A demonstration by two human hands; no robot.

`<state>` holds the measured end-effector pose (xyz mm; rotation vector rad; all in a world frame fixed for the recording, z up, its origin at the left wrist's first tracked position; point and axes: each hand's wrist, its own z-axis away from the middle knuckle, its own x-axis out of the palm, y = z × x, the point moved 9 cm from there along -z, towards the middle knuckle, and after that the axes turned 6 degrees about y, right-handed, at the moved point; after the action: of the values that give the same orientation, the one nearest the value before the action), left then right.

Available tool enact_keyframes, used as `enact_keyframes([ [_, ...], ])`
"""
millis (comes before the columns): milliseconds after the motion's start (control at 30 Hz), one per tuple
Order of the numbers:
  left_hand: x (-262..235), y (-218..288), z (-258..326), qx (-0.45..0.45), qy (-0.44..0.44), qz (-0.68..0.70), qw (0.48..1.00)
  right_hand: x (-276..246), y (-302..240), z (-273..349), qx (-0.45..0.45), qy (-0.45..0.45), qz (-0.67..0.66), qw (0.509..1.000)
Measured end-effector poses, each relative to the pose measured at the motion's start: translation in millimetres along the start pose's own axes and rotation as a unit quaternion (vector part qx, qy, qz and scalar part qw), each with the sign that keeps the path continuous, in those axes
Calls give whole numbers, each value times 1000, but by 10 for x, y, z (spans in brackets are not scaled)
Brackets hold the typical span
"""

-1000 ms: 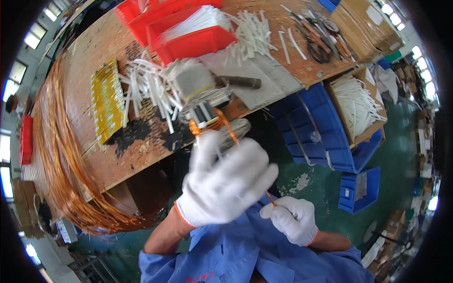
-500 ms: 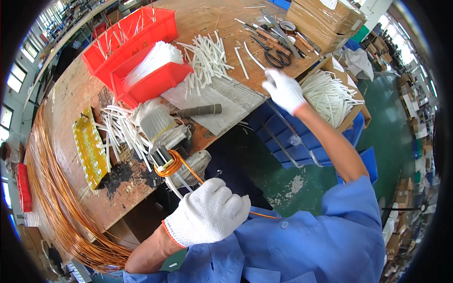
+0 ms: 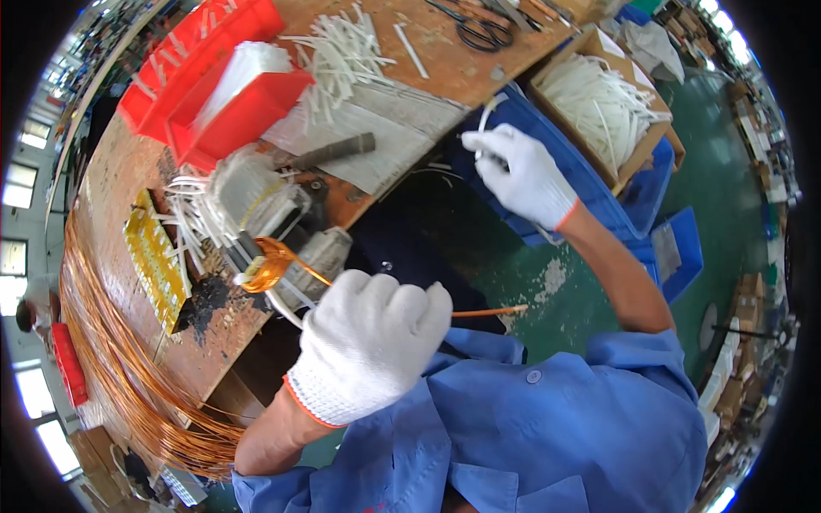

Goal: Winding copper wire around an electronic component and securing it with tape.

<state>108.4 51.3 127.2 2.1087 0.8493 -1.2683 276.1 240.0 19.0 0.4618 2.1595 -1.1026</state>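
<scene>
My left hand (image 3: pixel 368 346), in a white knit glove, is closed around an orange-brown copper wire (image 3: pixel 489 313); the wire's end sticks out to its right. On the other side of the fist the wire runs to a wound copper coil (image 3: pixel 272 263) on a wrapped winding fixture (image 3: pixel 256 192) at the bench edge. White tubing (image 3: pixel 282 309) hangs beside the coil. My right hand (image 3: pixel 523 178), gloved too, pinches a short, curved white sleeve tube (image 3: pixel 487 115) in front of the blue bin. Its lower end is partly hidden by the fingers.
Red bins (image 3: pixel 214 120), loose white tubes (image 3: pixel 342 56) and scissors (image 3: pixel 483 32) lie on the wooden bench (image 3: pixel 111 214). A yellow tray (image 3: pixel 154 261) and a large copper wire bundle (image 3: pixel 103 368) are at left. Right stand a cardboard box of tubes (image 3: pixel 590 94) and a blue bin (image 3: pixel 547 128).
My right hand has drawn back from the bench edge toward me, bringing the white sleeve tube along. My left fist keeps the wire, whose end now points right. The whole view has shifted.
</scene>
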Motion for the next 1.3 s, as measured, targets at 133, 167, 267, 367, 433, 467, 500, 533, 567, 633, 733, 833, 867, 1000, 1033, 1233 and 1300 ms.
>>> enact_keyframes([
  [133, 50, 3, -82, -29, -26, -14, 999, -411, -335, 724, 43, 30, -38, 998],
  [167, 48, 3, -95, -31, -25, -12, 999, -508, -400, 829, 50, 34, -40, 997],
  [267, 51, 3, -107, -42, -34, -17, 998, -806, -661, 1045, 20, 56, -31, 998],
  [367, 29, 21, -142, -56, -39, -17, 998, -915, -778, 1212, 37, 69, -132, 988],
  [433, 30, 20, -121, -54, -39, -10, 998, -774, -721, 1401, 214, -50, -241, 945],
  [467, 38, 17, -113, -51, -37, -8, 998, -754, -759, 1430, 238, -72, -237, 939],
  [500, 44, 15, -106, -48, -36, -6, 998, -716, -779, 1452, 262, -94, -234, 932],
  [533, 44, 18, -92, -47, -34, -7, 998, -758, -842, 1394, 222, -89, -197, 951],
  [567, 42, 21, -78, -47, -33, -8, 998, -795, -900, 1340, 182, -84, -159, 967],
  [633, 40, 19, -63, -47, -33, -7, 998, -833, -958, 1299, 134, -75, -137, 979],
  [733, 46, 17, -54, -48, -36, -5, 998, -836, -963, 1287, 122, -71, -177, 974],
  [833, 46, 20, -50, -51, -38, -8, 998, -825, -962, 1262, 128, -72, -193, 970],
  [867, 48, 19, -47, -50, -36, -9, 998, -817, -952, 1263, 129, -70, -191, 971],
  [1000, 42, 25, -48, -52, -40, -11, 998, -778, -936, 1280, 129, -66, -201, 969],
  [1033, 39, 28, -52, -50, -38, -11, 998, -775, -940, 1285, 117, -54, -206, 970],
  [1233, 43, 29, -62, -46, -38, -10, 998, -767, -1005, 1235, 76, -36, -195, 977],
  [1300, 33, 35, -75, -40, -41, -8, 998, -771, -1049, 1211, 69, -35, -179, 981],
])
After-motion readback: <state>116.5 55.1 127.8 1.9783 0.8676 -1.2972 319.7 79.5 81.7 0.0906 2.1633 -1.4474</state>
